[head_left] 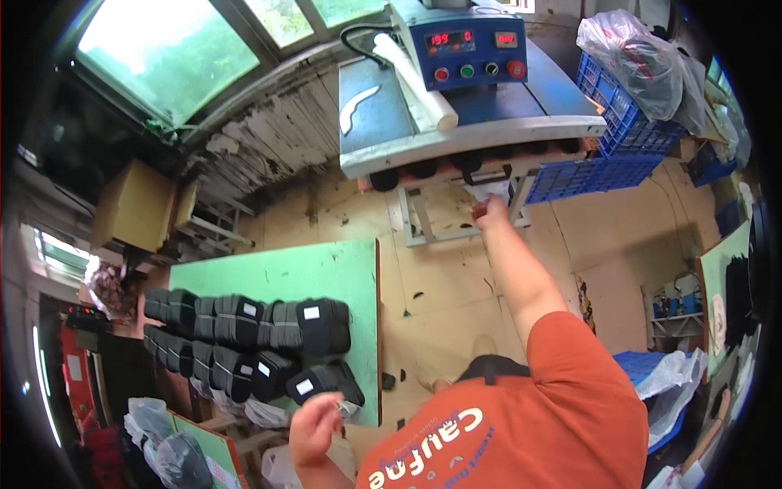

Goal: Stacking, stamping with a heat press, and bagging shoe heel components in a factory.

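Note:
My right hand [489, 213] is stretched out to the front edge of a blue machine table [554, 90]. Its fingers are closed around something small at a white piece [489, 192] that hangs below the edge by a black strap; what exactly they grip is hidden. My left hand [316, 425] hovers at the near corner of a green table [371, 285], fingers loosely curled and apart, with nothing plainly held. Close by lies a bundle of black fabric pieces [330, 379] with a white label. Several more black bundles [281, 326] stand in two rows on the green table.
A control box [468, 53] with buttons and a white roll [419, 85] sit on the machine table. Blue crates [619, 106] with plastic bags stand to its right. A wooden cabinet [134, 208] is at the left. Dark scraps dot the tiled floor [440, 277].

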{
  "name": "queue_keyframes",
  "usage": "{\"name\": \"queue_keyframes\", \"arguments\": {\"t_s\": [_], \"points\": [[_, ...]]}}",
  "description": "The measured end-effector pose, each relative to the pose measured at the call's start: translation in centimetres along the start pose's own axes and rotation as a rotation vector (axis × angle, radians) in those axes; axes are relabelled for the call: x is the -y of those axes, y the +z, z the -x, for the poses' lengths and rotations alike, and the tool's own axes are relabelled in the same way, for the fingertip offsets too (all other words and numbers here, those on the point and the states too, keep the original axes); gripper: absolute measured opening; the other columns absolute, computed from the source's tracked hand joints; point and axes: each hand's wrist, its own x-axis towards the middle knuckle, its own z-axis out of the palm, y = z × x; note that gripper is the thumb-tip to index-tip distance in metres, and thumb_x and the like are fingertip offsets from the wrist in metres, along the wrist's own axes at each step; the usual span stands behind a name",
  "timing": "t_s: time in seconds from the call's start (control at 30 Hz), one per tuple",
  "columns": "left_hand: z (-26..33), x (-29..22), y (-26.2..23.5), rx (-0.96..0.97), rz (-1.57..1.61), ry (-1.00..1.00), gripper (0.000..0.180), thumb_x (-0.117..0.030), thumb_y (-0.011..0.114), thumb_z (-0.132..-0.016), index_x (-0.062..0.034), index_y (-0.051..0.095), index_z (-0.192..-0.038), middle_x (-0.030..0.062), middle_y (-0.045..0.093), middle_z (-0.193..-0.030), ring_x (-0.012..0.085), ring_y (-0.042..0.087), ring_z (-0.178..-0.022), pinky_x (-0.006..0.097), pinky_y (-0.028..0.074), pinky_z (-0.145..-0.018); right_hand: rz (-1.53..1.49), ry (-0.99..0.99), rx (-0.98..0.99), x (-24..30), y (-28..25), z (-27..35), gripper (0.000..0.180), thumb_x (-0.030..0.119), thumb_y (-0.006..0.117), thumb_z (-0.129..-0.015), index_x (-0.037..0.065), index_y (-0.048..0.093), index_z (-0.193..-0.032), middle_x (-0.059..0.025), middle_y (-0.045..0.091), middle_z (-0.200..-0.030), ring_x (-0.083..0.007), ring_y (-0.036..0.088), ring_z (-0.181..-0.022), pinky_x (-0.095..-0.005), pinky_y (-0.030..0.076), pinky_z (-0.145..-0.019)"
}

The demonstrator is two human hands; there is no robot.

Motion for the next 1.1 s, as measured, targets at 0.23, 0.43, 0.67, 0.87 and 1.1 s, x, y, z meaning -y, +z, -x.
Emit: {"name": "queue_keyframes", "arguments": {"t_s": [0.23, 0.43, 0.67, 0.87, 1.1], "points": [[-7.6, -1.5, 8.6, 0.134, 0.186, -0.092, 0.012, 0.003, 0.053, -0.091, 0.002, 0.061, -0.099, 0.0045, 0.061, -0.079, 0.0082, 0.053, -0.064, 0.023, 0.044, -0.059, -0.332, 0.012, 0.346, 5.6, 1.0, -2.4, 0.024, 0.042, 0.046, -0.101, 0.021, 0.058, -0.103, 0.0004, 0.062, -0.092, -0.0194, 0.057, -0.09, -0.048, 0.037, -0.087], [-13.8, 1.1, 13.4, 0.389, -0.045, 0.043, 0.013, -0.008, 0.057, -0.096, 0.0017, 0.063, -0.091, 0.0029, 0.06, -0.076, 0.0097, 0.052, -0.062, 0.027, 0.045, -0.058, -0.246, 0.035, 0.414, 4.2, -2.9, -1.7, 0.028, 0.046, 0.043, -0.102, 0.023, 0.057, -0.105, 0.0053, 0.064, -0.098, -0.0142, 0.056, -0.107, -0.0461, 0.031, -0.093], [-23.4, -1.0, 16.6, 0.25, -0.015, 0.076, 0.014, -0.01, 0.057, -0.097, 0.001, 0.063, -0.103, 0.0052, 0.07, -0.086, 0.009, 0.062, -0.075, 0.022, 0.047, -0.065, -0.185, 0.024, 0.487, 1.7, -12.9, 4.8, 0.027, 0.044, 0.045, -0.102, 0.021, 0.057, -0.105, 0.0044, 0.063, -0.106, -0.0152, 0.054, -0.109, -0.0438, 0.035, -0.09], [-31.4, -2.3, 19.5, 0.251, -0.332, 0.401, 0.019, -0.011, 0.065, -0.09, 0.0043, 0.066, -0.101, 0.009, 0.072, -0.087, 0.013, 0.067, -0.081, 0.027, 0.051, -0.073, -0.254, 0.158, 0.318, 2.4, -18.9, 13.7, 0.059, 0.053, 0.052, -0.097, 0.012, 0.041, -0.137, -0.0122, 0.047, -0.135, -0.027, 0.042, -0.127, -0.0519, 0.022, -0.113], [-31.6, -0.9, 20.4, 0.143, -0.867, 0.522, 0.017, -0.011, 0.062, -0.085, 0.0023, 0.068, -0.094, 0.0185, 0.069, -0.081, 0.0296, 0.069, -0.079, 0.038, 0.053, -0.073, -0.277, 0.19, 0.545, 3.1, -24.3, 23.0, 0.076, 0.058, 0.049, -0.095, 0.01, 0.029, -0.152, -0.0144, 0.029, -0.157, -0.0337, 0.025, -0.146, -0.0541, 0.016, -0.119]]}}
